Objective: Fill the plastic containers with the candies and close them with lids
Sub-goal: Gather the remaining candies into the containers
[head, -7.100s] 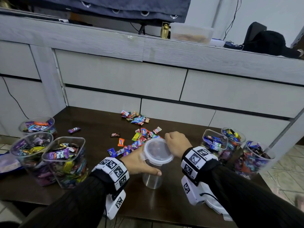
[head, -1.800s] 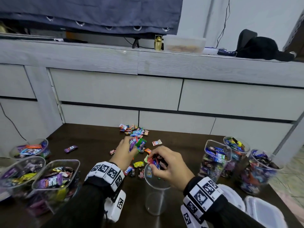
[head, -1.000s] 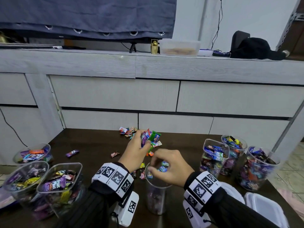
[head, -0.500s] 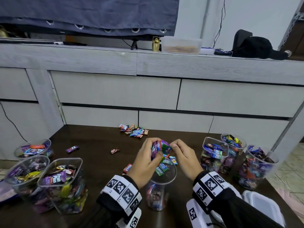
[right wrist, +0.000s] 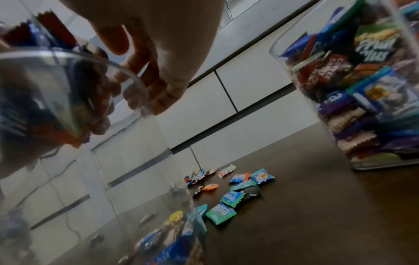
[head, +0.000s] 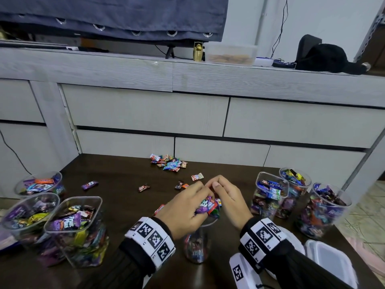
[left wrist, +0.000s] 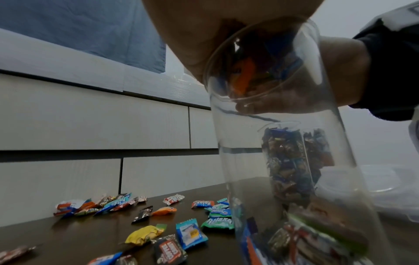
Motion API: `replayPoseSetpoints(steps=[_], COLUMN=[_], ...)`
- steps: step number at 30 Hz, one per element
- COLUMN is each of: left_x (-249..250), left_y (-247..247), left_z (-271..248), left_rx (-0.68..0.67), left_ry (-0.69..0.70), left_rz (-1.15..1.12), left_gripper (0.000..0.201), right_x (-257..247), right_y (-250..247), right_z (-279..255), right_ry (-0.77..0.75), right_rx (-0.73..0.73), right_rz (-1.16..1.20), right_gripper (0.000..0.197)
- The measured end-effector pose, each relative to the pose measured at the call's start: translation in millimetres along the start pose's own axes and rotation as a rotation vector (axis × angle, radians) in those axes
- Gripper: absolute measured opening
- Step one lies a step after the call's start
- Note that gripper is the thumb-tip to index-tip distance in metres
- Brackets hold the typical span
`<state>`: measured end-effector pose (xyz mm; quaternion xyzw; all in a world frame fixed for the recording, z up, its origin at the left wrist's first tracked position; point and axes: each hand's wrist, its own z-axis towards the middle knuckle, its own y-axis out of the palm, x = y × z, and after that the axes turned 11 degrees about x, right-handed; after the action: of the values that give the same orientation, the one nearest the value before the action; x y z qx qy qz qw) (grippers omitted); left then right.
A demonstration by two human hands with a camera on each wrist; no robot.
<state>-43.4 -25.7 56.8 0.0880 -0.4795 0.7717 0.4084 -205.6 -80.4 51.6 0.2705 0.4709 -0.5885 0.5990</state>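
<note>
A tall clear plastic container (head: 196, 247) stands near the table's front edge with a few candies at its bottom (left wrist: 306, 242). My left hand (head: 203, 197) and right hand (head: 216, 190) are cupped together right over its mouth, fingertips touching. Between them is a handful of wrapped candies (head: 208, 206). From below, the left wrist view shows the left hand (left wrist: 204, 35) with candies over the container (left wrist: 283, 161) rim. In the right wrist view the right hand (right wrist: 154, 71) has curled fingers beside the rim. Loose candies (head: 168, 162) lie farther back.
Three candy-filled containers (head: 77, 230) stand at the left of the dark table (head: 116, 201), and three more (head: 270, 195) at the right. White lids (head: 329, 261) lie at the front right. Scattered candies (left wrist: 158, 233) lie just behind the container. Grey drawers rise behind the table.
The lid came off the empty container. Both hands gathered candies, and some now lie at the container's bottom. Since half a second ago the cupped handful has sunk closer to the mouth.
</note>
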Motion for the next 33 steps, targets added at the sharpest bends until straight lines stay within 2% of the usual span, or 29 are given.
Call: replayPoseSetpoints(steps=[2, 5, 9, 11, 15, 22, 29, 33], left_x=[-0.9, -0.7, 0.2, 0.8, 3.5, 7.8, 16.3, 19.8], left_y=[-0.7, -3.2, -10.1, -13.4, -17.6, -24.9, -23.6, -22.5], left_z=[0.8, 3.5, 7.9, 11.6, 20.4, 32.5, 44.0, 42.6], left_rx=[-0.023, -0.06, -0.134, -0.185, -0.289, -0.44, -0.573, -0.576], left_ry=[0.041, 0.018, -0.027, -0.054, -0.074, -0.09, 0.01, -0.005], left_rz=[0.065, 0.086, 0.074, 0.084, 0.162, 0.306, 0.5, 0.481], left_gripper=[0.032, 0.031, 0.024, 0.024, 0.029, 0.038, 0.037, 0.045], right_x=[4.2, 7.6, 15.0, 16.9, 18.8, 16.7, 13.8, 13.3], right_y=[-0.6, -1.5, -8.4, -10.8, -9.0, -8.7, -11.1, -12.2], right_z=[-3.5, -12.0, -22.9, -25.5, -24.6, -22.8, -24.3, -26.4], right_ry=[-0.008, 0.001, 0.073, 0.073, 0.036, 0.025, 0.028, 0.022], right_rx=[0.01, 0.009, -0.167, -0.25, -0.255, -0.268, -0.273, -0.272], right_rz=[0.017, 0.076, 0.03, -0.053, -0.186, -0.217, -0.24, -0.251], right_gripper=[0.023, 0.029, 0.087, 0.096, 0.095, 0.091, 0.089, 0.095])
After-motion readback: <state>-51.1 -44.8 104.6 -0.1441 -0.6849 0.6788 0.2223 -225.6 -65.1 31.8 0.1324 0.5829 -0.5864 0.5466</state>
